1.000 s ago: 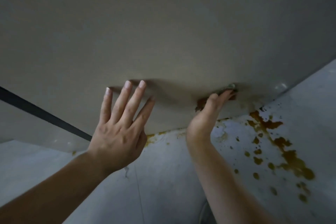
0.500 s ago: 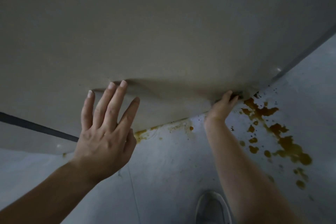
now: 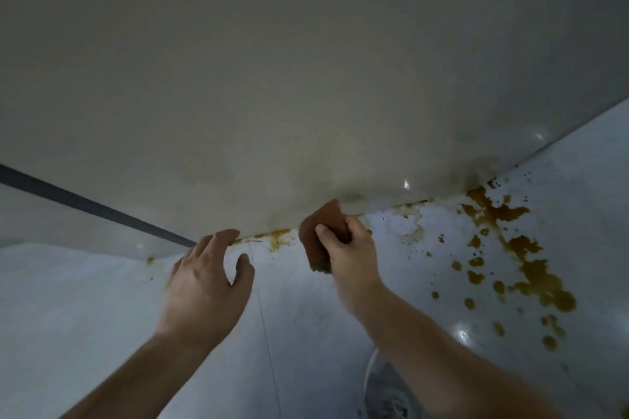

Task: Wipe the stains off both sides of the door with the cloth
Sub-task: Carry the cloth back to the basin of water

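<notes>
i see the right hand (image 3: 349,260) curled round the orange cloth (image 3: 322,226), which touches the bottom edge of the door (image 3: 306,95). the left hand (image 3: 207,282), fingers loosely spread, holds nothing just beside that edge. brown stains (image 3: 537,272) spatter the floor (image 3: 102,316).

Beige door (image 3: 306,78), reddish-orange cloth (image 3: 323,224), brown-yellow stains (image 3: 531,269) spattering pale grey floor (image 3: 85,299).

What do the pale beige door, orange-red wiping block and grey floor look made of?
Pale beige door: smooth painted or laminated panel, semi-gloss; light glints show. Orange-red wiping block, gripped by the right hand: likely foam sponge, thick, with a greenish layer at one end. Grey floor: glossy tile, reflections and a joint line.
</notes>
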Action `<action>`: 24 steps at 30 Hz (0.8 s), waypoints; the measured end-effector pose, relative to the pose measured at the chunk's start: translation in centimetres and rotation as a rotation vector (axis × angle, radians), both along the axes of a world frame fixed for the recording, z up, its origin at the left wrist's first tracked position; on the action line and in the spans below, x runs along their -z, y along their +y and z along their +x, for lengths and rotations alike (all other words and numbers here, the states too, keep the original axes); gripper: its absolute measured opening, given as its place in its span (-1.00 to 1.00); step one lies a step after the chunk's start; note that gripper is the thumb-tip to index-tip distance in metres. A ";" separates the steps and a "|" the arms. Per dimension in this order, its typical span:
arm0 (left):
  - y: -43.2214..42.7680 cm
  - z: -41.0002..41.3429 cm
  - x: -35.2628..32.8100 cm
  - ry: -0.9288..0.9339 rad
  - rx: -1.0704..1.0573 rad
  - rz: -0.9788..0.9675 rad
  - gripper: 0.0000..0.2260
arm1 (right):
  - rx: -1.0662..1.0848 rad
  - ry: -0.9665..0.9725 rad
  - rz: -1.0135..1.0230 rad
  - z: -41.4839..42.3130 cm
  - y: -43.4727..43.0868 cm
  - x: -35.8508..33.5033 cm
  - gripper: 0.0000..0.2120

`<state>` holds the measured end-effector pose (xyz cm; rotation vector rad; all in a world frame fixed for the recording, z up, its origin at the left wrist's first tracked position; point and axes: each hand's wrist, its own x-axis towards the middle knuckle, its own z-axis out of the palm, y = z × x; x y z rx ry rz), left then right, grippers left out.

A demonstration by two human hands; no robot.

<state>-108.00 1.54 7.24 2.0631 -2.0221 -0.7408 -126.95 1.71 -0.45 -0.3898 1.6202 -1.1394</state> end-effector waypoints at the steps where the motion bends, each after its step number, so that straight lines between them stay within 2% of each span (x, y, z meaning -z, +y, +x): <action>1: 0.4 0.4 -1.4 0.007 -0.026 0.017 -0.64 | -0.086 0.086 -0.011 -0.5 0.6 -2.2 -0.90; 4: 1.8 1.3 -6.8 0.028 -0.061 0.040 -0.67 | -0.339 0.340 -0.099 -2.2 1.9 -10.0 -0.94; 8: 3.5 3.0 -16.4 0.067 -0.105 0.059 -0.70 | -0.539 0.522 -0.196 -3.0 2.8 -21.7 -0.86; 11: 5.1 5.4 -25.1 0.077 -0.149 0.035 -0.72 | -0.607 0.670 -0.326 -2.1 3.1 -31.0 -0.93; 15: 7.7 10.5 -38.2 0.065 -0.230 -0.013 -0.72 | -0.728 0.879 -0.563 1.7 3.4 -44.2 -0.77; 20: 11.0 17.8 -53.0 0.072 -0.339 -0.057 -0.72 | -0.839 1.146 -0.809 8.5 4.3 -59.4 -0.74; 24: 13.5 23.3 -61.2 0.056 -0.368 -0.049 -0.68 | -0.890 1.220 -0.919 14.2 4.8 -67.6 -0.71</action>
